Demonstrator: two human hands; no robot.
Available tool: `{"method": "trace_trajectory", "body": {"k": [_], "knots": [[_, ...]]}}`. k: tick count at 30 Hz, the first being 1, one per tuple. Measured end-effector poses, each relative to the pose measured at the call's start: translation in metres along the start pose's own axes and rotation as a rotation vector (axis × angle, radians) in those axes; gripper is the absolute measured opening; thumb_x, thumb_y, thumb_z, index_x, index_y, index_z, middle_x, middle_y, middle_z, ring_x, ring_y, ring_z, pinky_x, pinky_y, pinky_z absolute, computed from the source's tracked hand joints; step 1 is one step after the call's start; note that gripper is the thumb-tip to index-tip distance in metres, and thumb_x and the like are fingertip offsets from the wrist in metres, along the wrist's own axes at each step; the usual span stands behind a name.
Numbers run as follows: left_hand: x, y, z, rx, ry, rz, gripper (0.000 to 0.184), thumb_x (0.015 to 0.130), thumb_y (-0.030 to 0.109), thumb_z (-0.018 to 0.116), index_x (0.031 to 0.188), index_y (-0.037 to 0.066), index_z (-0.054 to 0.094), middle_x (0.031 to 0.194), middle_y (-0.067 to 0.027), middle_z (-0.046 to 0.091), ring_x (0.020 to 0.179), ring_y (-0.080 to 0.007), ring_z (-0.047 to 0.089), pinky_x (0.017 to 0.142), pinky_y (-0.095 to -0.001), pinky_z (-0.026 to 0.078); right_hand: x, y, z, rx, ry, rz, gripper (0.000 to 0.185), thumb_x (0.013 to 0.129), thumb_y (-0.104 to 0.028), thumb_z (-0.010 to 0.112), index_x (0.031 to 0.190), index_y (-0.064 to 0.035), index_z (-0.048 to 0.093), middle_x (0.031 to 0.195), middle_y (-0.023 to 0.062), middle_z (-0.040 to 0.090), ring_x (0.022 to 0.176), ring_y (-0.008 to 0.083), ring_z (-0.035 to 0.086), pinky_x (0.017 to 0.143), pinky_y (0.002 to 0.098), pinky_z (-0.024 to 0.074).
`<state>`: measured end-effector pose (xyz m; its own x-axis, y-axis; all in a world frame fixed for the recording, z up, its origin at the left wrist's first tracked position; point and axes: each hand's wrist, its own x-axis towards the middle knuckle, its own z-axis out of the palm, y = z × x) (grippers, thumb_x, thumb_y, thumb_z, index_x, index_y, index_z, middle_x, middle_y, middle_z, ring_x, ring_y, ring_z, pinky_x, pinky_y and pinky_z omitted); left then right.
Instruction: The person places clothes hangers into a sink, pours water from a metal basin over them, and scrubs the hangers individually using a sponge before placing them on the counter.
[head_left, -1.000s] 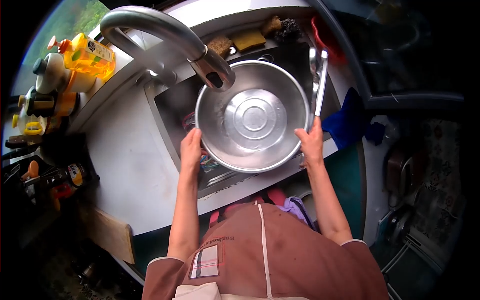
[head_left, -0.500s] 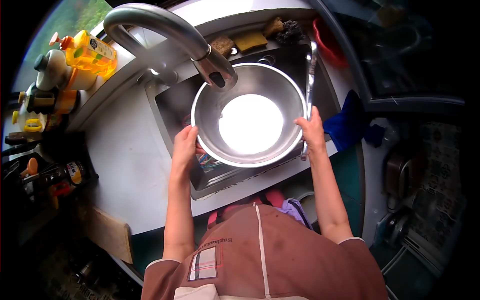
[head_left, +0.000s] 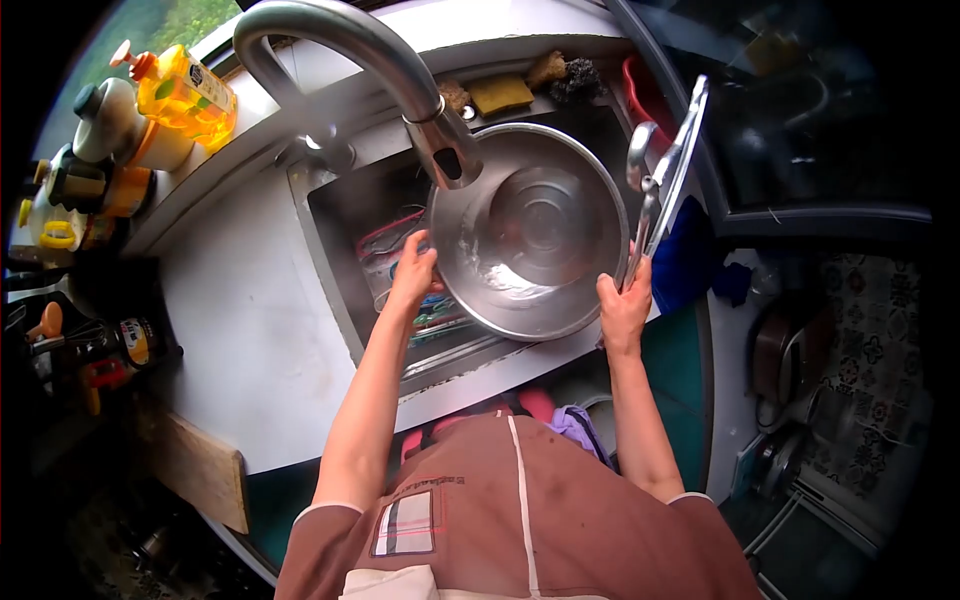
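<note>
A wide steel basin point(head_left: 545, 215), with a wet bottom, is held over the sink point(head_left: 345, 290) beneath the faucet spout point(head_left: 448, 165). My left hand point(head_left: 412, 272) grips its left rim, fingers curled under the edge. On the right side, my right hand point(head_left: 625, 310) is closed on the rim together with a metal tong-like utensil point(head_left: 660, 190), whose arms point up and away from me. Colourful packaged items point(head_left: 440, 318) show in the sink, below and left of the basin; the basin hides the rest.
A sponge point(head_left: 500, 95), a dark scourer point(head_left: 578, 82) and a red bowl point(head_left: 645, 100) line the back edge. Bottles point(head_left: 187, 97) stand on the left ledge. A blue cloth point(head_left: 688, 255) hangs at the right; a wooden board point(head_left: 195, 460) is lower left.
The basin and both hands have shifted right, and the basin tilts differently, with the bright reflection reduced. The utensil now leans outward with its arms visible. More of the sink's contents shows.
</note>
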<state>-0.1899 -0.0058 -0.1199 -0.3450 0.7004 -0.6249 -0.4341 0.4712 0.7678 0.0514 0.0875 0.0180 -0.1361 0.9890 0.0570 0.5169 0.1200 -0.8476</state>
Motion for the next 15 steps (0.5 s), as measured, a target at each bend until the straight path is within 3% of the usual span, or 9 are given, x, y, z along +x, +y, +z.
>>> {"method": "trace_trajectory", "body": {"k": [1, 3, 4, 6, 8, 9, 13, 15], "knots": [[0.008, 0.003, 0.003, 0.004, -0.074, -0.090, 0.041, 0.090, 0.021, 0.046, 0.128, 0.018, 0.034, 0.093, -0.0060, 0.056, 0.063, -0.0145, 0.056, 0.056, -0.0277, 0.048, -0.001, -0.004, -0.001, -0.029, 0.014, -0.067, 0.029, 0.072, -0.001, 0.055, 0.100, -0.0015, 0.049, 0.108, 0.0092, 0.053, 0.085, 0.0198, 0.055, 0.071, 0.0276, 0.0440], [0.020, 0.008, 0.017, -0.098, -0.101, -0.188, 0.038, 0.090, 0.022, 0.046, 0.126, 0.017, 0.037, 0.099, -0.0060, 0.054, 0.068, -0.0154, 0.056, 0.060, -0.0277, 0.048, -0.003, -0.011, -0.004, -0.090, 0.038, -0.206, 0.028, 0.072, 0.000, 0.055, 0.099, -0.0017, 0.049, 0.116, 0.0103, 0.052, 0.086, 0.0228, 0.056, 0.071, 0.0288, 0.0443], [0.025, 0.010, 0.024, -0.116, -0.122, -0.178, 0.035, 0.090, 0.023, 0.045, 0.124, 0.017, 0.039, 0.101, -0.0058, 0.053, 0.069, -0.0160, 0.056, 0.061, -0.0278, 0.049, -0.001, -0.005, -0.007, -0.216, 0.045, -0.392, 0.022, 0.072, 0.001, 0.056, 0.091, -0.0026, 0.047, 0.124, 0.0118, 0.048, 0.081, 0.0253, 0.057, 0.068, 0.0298, 0.0447], [0.025, 0.023, 0.039, -0.147, -0.189, -0.190, 0.031, 0.090, 0.026, 0.046, 0.119, 0.017, 0.044, 0.102, -0.0046, 0.052, 0.069, -0.0169, 0.055, 0.063, -0.0290, 0.049, -0.008, -0.013, -0.009, -0.286, 0.038, -0.442, 0.020, 0.072, 0.001, 0.058, 0.081, -0.0056, 0.042, 0.124, 0.0125, 0.049, 0.068, 0.0263, 0.059, 0.059, 0.0316, 0.0463], [0.012, 0.052, 0.060, -0.330, -0.188, -0.287, 0.029, 0.091, 0.016, 0.042, 0.119, 0.012, 0.048, 0.108, -0.0066, 0.053, 0.083, -0.0208, 0.055, 0.068, -0.0359, 0.049, -0.008, -0.005, -0.011, -0.291, 0.028, -0.571, 0.024, 0.071, 0.002, 0.062, 0.079, -0.0071, 0.041, 0.125, 0.0138, 0.049, 0.065, 0.0288, 0.060, 0.052, 0.0332, 0.0468], [0.007, 0.061, 0.065, -0.422, -0.187, -0.336, 0.029, 0.091, 0.011, 0.040, 0.119, 0.009, 0.049, 0.111, -0.0075, 0.053, 0.090, -0.0227, 0.056, 0.070, -0.0393, 0.049, -0.006, -0.007, -0.010, -0.319, 0.040, -0.678, 0.028, 0.073, 0.003, 0.063, 0.078, -0.0071, 0.037, 0.123, 0.0159, 0.050, 0.052, 0.0207, 0.050, 0.050, 0.0294, 0.0422], [0.042, 0.035, 0.071, -0.456, -0.317, -0.279, 0.025, 0.091, 0.012, 0.043, 0.116, 0.014, 0.045, 0.112, -0.0063, 0.050, 0.087, -0.0296, 0.053, 0.070, -0.0442, 0.051, -0.004, -0.004, -0.015, -0.451, 0.096, -0.914, 0.039, 0.068, 0.005, 0.069, 0.080, -0.0109, 0.035, 0.120, 0.0159, 0.051, 0.054, 0.0211, 0.057, 0.043, 0.0260, 0.0446], [0.050, 0.033, 0.073, -0.440, -0.327, -0.342, 0.025, 0.091, 0.016, 0.044, 0.116, 0.018, 0.044, 0.111, -0.0038, 0.047, 0.090, -0.0294, 0.050, 0.071, -0.0457, 0.050, -0.004, 0.006, -0.020, -0.422, 0.087, -0.979, 0.037, 0.069, -0.001, 0.071, 0.077, -0.0124, 0.037, 0.115, 0.0174, 0.056, 0.066, 0.0225, 0.062, 0.046, 0.0259, 0.0495]]}}
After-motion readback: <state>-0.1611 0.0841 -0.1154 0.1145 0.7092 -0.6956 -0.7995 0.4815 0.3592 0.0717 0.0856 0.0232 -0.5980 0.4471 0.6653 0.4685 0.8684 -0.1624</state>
